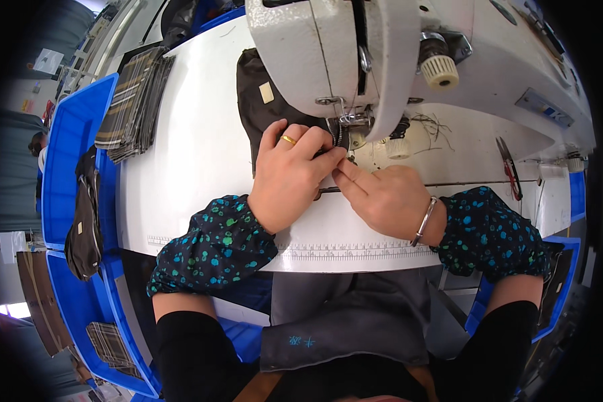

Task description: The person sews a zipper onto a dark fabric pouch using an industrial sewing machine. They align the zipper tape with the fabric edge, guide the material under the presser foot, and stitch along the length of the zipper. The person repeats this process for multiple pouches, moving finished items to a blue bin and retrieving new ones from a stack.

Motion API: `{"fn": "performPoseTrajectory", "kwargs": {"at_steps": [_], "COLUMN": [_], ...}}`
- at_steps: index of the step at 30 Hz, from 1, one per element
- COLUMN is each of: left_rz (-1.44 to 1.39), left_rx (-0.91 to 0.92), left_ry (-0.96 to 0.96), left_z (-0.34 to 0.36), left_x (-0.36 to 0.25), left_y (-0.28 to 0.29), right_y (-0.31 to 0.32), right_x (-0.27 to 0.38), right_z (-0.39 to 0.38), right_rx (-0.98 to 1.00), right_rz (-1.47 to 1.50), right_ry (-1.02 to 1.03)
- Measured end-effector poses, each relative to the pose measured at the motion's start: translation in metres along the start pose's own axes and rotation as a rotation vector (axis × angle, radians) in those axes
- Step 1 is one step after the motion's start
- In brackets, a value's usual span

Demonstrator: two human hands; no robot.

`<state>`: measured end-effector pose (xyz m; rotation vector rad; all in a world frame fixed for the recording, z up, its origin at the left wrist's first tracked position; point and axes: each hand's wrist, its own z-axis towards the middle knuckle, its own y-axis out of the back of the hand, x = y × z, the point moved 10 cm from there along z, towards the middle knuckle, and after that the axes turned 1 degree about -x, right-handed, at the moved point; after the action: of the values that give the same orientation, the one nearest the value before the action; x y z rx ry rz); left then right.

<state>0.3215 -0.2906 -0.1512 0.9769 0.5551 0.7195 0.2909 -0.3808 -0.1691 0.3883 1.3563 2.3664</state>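
A dark brown fabric piece (251,94) with a small cream label lies under the head of a white sewing machine (315,60). A metal-toothed zipper (339,134) runs along its right edge, beside the presser foot (357,134). My left hand (289,175), a ring on one finger, presses on the fabric with bent fingers, its thumb and index finger closed at the zipper edge. My right hand (385,201) meets it there, fingertips pinched together at the fabric's near edge. The hands hide most of the edge between them.
Plaid fabric pieces (130,107) are stacked at the table's left, by a blue bin (80,120) with a dark fabric piece (84,214) over its side. Red-handled scissors (510,171) and loose threads (432,130) lie right. A printed ruler (355,253) lines the front edge.
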Motion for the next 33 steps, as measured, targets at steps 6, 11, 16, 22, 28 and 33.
{"fn": "performPoseTrajectory", "kwargs": {"at_steps": [6,11,16,22,28,33], "left_rz": [-0.036,-0.074,-0.013,0.055,0.039,-0.108], "left_rx": [0.053,0.104,0.056,0.055,0.157,0.232], "left_ry": [0.047,0.039,0.022,0.061,0.099,0.145], "left_z": [0.003,0.003,0.008,0.018,0.018,0.009], "left_x": [0.002,0.005,0.0,-0.003,-0.008,0.002], "left_y": [0.002,-0.001,0.0,-0.001,0.0,0.004], "right_y": [0.001,-0.002,-0.007,-0.002,-0.002,0.0], "right_x": [-0.003,-0.006,-0.014,-0.024,-0.03,-0.028], "right_z": [0.001,-0.001,0.0,0.006,0.004,0.004], "right_rx": [0.007,-0.013,0.058,-0.005,0.005,-0.042], "right_rz": [0.021,0.032,0.011,0.032,0.013,0.013], "right_ry": [-0.02,-0.052,-0.109,-0.144,-0.15,-0.106]}}
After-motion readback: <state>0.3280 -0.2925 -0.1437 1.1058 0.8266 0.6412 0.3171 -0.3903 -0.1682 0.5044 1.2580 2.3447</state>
